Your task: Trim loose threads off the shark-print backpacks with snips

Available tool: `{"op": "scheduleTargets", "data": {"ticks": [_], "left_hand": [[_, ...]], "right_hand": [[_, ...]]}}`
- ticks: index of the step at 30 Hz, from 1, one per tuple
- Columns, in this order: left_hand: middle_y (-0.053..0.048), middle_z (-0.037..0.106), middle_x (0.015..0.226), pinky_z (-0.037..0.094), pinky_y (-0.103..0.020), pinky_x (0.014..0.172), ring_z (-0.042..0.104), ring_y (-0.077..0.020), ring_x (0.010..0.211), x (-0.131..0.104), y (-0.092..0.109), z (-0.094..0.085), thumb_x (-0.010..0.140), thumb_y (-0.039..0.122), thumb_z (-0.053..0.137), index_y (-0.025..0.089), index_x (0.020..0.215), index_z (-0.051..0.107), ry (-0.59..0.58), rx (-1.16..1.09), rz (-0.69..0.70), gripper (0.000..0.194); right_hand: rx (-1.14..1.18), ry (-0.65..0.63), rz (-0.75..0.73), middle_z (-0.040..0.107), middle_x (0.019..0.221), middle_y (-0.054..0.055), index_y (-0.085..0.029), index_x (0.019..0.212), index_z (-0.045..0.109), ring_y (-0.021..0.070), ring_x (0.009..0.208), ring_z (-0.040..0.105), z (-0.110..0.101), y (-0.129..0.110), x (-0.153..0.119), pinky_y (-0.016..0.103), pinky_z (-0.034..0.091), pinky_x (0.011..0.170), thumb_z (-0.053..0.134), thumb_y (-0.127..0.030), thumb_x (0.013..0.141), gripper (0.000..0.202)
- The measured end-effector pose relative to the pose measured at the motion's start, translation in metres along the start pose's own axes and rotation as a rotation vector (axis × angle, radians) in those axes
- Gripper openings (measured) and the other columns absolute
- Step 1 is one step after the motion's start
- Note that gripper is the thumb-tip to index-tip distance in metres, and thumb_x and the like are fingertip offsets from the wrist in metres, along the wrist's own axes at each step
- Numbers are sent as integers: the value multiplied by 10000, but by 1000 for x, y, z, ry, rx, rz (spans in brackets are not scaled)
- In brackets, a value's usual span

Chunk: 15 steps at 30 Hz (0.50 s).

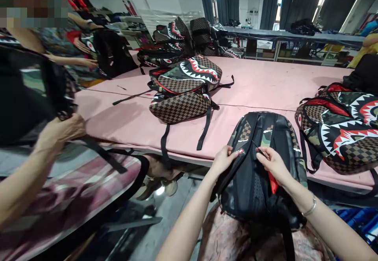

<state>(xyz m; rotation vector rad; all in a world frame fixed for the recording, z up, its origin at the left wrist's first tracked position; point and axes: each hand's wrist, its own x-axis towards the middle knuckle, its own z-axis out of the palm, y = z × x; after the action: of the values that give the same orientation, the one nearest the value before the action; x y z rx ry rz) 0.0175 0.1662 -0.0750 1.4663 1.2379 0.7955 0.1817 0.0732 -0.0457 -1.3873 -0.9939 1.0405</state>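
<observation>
A black backpack (260, 190) with checkered and camouflage trim leans upright against the table's front edge, its padded back and straps towards me. My left hand (222, 161) is closed in a pinch on the backpack's shoulder strap (236, 164), beside a small red-and-white label (241, 151). My right hand (274, 165) is closed around a slim tool with a red handle (273, 183) and a thin dark tip, held over the back panel. The palm hides the tool's middle, so its exact kind does not show.
Shark-mouth backpacks (339, 131) lie at the right of the pink table (265, 79), more (186, 83) in its middle. Stacked bags (177, 36) stand at the back. On the left a co-worker's hand (63, 129) grips a black bag; another person handles a bag behind.
</observation>
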Motion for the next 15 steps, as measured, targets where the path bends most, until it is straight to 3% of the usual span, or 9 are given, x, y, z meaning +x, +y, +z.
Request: {"op": "scheduleTargets", "data": {"ticks": [3, 5, 11, 15], "left_hand": [[-52, 650, 648, 455, -267, 572, 589, -162, 567, -2, 0, 2, 554, 388, 732, 115, 760, 646, -285, -322, -162, 352], [-77, 679, 744, 473, -268, 608, 618, -167, 623, -8, -1, 7, 574, 373, 734, 111, 846, 653, -365, -549, -222, 387], [-75, 684, 918, 464, -283, 775, 619, -186, 836, -16, -12, 33, 590, 293, 736, 129, 940, 646, -224, -642, -110, 397], [-77, 681, 950, 439, -315, 853, 606, -217, 923, -14, -17, 47, 576, 273, 738, 130, 941, 651, -154, -617, -79, 402]], "right_hand": [[-242, 55, -86, 498, 628, -29, -150, 898, 595, 98, 538, 410, 9, 6, 26, 230, 334, 525, 600, -432, 691, 350], [-409, 73, -120, 517, 608, -25, -163, 849, 619, 112, 544, 431, 10, 8, 36, 242, 340, 545, 580, -420, 718, 291], [-692, 68, -185, 548, 607, -13, -187, 685, 587, 121, 557, 460, 4, 7, 45, 239, 320, 542, 562, -361, 743, 185], [-506, 21, 3, 426, 495, -50, -177, 563, 485, 84, 459, 359, 0, 6, 57, 211, 248, 454, 603, -379, 687, 265]]}}
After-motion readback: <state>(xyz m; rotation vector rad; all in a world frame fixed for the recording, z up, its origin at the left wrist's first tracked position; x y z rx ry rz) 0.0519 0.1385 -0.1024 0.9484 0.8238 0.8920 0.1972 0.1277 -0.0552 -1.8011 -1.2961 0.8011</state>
